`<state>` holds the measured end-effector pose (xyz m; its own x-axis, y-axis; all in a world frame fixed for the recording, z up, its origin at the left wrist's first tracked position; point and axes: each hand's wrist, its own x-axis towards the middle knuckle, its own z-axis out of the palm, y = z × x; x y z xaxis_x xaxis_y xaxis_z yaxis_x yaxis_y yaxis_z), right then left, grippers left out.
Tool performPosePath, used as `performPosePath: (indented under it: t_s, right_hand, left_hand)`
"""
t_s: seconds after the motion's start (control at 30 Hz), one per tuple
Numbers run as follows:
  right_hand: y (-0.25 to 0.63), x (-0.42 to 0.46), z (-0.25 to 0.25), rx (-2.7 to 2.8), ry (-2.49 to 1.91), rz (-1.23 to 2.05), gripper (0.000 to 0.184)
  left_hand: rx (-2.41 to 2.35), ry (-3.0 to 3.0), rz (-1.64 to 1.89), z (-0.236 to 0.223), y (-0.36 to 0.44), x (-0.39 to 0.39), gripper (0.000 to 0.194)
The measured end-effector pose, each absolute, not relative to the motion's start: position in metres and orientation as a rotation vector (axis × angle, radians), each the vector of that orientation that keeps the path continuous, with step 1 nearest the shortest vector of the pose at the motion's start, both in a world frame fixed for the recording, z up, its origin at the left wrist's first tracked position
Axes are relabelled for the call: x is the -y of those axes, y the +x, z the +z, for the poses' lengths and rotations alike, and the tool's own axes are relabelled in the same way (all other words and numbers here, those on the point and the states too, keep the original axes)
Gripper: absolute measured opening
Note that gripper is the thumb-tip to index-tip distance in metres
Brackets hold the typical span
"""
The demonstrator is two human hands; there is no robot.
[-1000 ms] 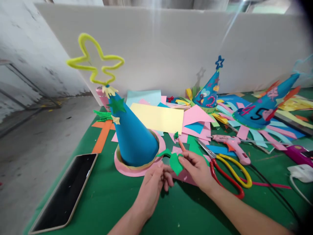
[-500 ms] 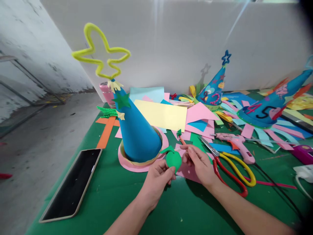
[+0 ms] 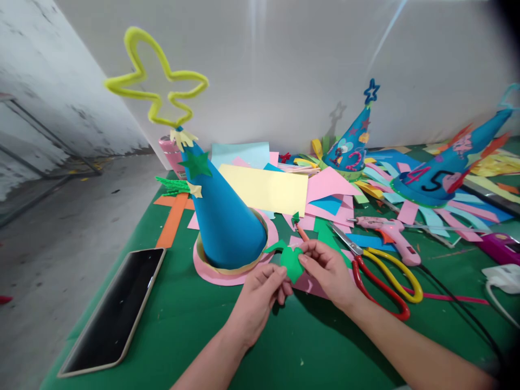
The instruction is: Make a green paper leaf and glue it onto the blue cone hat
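A small green paper cutout (image 3: pixel 291 265) is held between both hands above the table. The thumb and fingers of my left hand (image 3: pixel 262 292) pinch its lower left edge. At its upper right edge, my right hand (image 3: pixel 329 271) has thumb and forefinger closed on it. Just behind stands a blue cone party hat (image 3: pixel 231 222), tilted to the left, with a pink brim, a green star (image 3: pixel 197 164) on its side and a yellow pipe-cleaner shape (image 3: pixel 142 89) on top. An orange pencil (image 3: pixel 301 232) lies beyond my fingers. Scissors (image 3: pixel 376 271) with red and yellow handles lie beside my right hand.
A phone (image 3: pixel 117 309) rests on the green tabletop (image 3: pixel 195 346) at the left. Pink glue gun (image 3: pixel 392 233) and its cord lie at the right. Further back are paper sheets (image 3: pixel 264 187) and two decorated blue hats, one upright (image 3: pixel 349 149), one leaning (image 3: pixel 439 176).
My right hand has come left and down, and its fingers now grip the green cutout. The cutout has turned in my left hand. The view has shifted slightly.
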<state>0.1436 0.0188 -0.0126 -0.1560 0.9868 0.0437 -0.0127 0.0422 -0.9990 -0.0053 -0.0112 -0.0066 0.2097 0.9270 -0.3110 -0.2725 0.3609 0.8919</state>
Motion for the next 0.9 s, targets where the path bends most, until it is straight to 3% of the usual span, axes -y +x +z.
performPosePath:
  t_s: [0.6,0.9]
  right_hand:
    - [0.142,-0.013,-0.012,1.429,-1.053,1.355,0.005]
    - [0.147,-0.010,-0.019,1.441,-1.034,1.364,0.005]
  left_hand:
    - [-1.064,0.805,1.074,-0.010,-0.005,0.011,0.019]
    - [-1.021,0.797,1.045,-0.004,-0.005,0.010,0.026]
